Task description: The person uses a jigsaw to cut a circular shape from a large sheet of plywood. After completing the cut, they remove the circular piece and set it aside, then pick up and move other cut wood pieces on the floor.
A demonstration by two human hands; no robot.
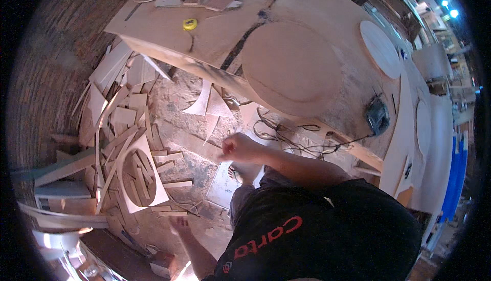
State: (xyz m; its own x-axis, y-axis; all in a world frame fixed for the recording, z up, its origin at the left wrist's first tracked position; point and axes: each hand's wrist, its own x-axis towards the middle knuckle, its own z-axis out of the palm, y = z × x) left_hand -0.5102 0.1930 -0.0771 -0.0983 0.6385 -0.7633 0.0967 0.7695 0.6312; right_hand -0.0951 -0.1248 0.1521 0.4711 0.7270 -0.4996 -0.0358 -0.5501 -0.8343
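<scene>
Black shirt [327,224] foremost, right hand [239,148] (loosely curled) and left hand [179,225] hang apart.

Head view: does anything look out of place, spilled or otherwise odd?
Wood offcuts lie jumbled at odd angles across the dusty floor, beside the workbench. A dark tool on it trails a cord in tangled loops by the edge, an untidy spot that could perhaps snag a foot.

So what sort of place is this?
Probably a woodworking shop: wood offcuts are piled on the floor, and a round board and yellow tape measure lie on a workbench.
</scene>
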